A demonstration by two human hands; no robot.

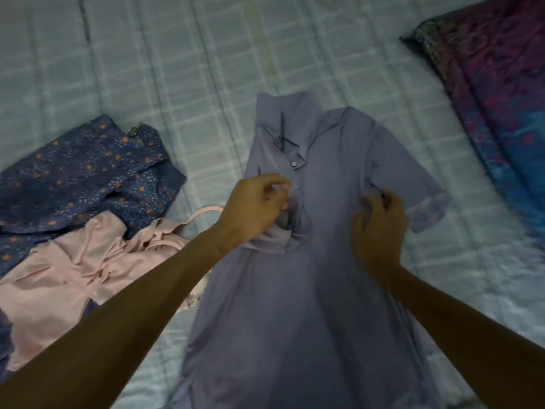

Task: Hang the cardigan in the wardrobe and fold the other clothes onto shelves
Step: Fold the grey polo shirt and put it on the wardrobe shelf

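Shirt point(295, 320) lies on the bed point(177, 54), left hand point(256, 208) pinching its placket, right hand point(380, 228) gripping its underarm.

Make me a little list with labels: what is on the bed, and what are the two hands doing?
bed cover: pale checked quilt
middle: purple-grey shirt with collar and buttons, spread out, collar farthest from the person
left-hand grip: pinches the shirt front by the buttons
right-hand grip: holds bunched shirt fabric near the short sleeve
left side: pink garment, crumpled, lying partly on a dark blue flowery garment
top right: purple and blue pillow, it seems
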